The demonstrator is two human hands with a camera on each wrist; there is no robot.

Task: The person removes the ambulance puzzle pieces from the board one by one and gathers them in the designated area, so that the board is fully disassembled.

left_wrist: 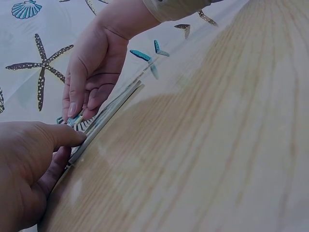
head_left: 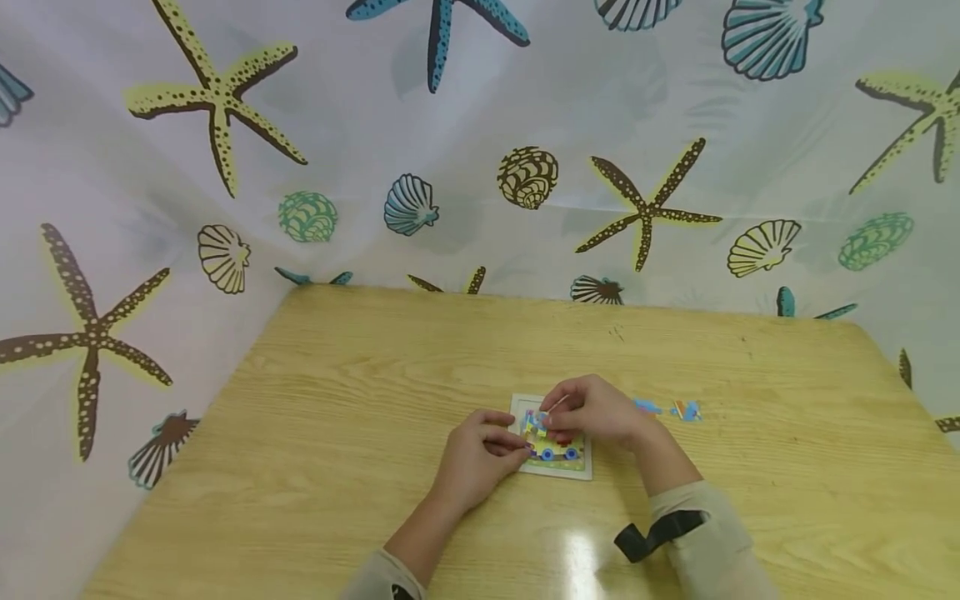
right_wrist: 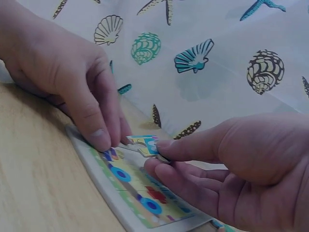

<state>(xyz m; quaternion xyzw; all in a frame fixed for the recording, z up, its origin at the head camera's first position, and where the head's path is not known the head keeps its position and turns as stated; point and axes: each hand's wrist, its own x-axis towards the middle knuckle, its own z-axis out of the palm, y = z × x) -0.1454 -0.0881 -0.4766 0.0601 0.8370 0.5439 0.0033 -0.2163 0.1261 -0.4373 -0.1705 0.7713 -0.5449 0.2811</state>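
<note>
A small jigsaw puzzle board (head_left: pixel 555 472) with a pale rim lies on the table, partly filled with pieces showing blue wheels. My right hand (head_left: pixel 596 412) pinches a puzzle piece (right_wrist: pixel 145 144) between thumb and fingers, just above the board. The piece has blue, yellow and white printing. At the board's left side, the thumb and fingers of my left hand (head_left: pixel 480 458) hold its edge; the left wrist view shows the left fingers (left_wrist: pixel 67 136) there. The hands hide part of the picture.
Two loose puzzle pieces, a blue one (head_left: pixel 647 406) and a blue-and-orange one (head_left: pixel 687 410), lie right of the board. The wood-grain table (head_left: pixel 360 375) meets a white curtain (head_left: pixel 465 142) printed with starfish and shells. A black strap (head_left: pixel 660 533) hangs from the right sleeve.
</note>
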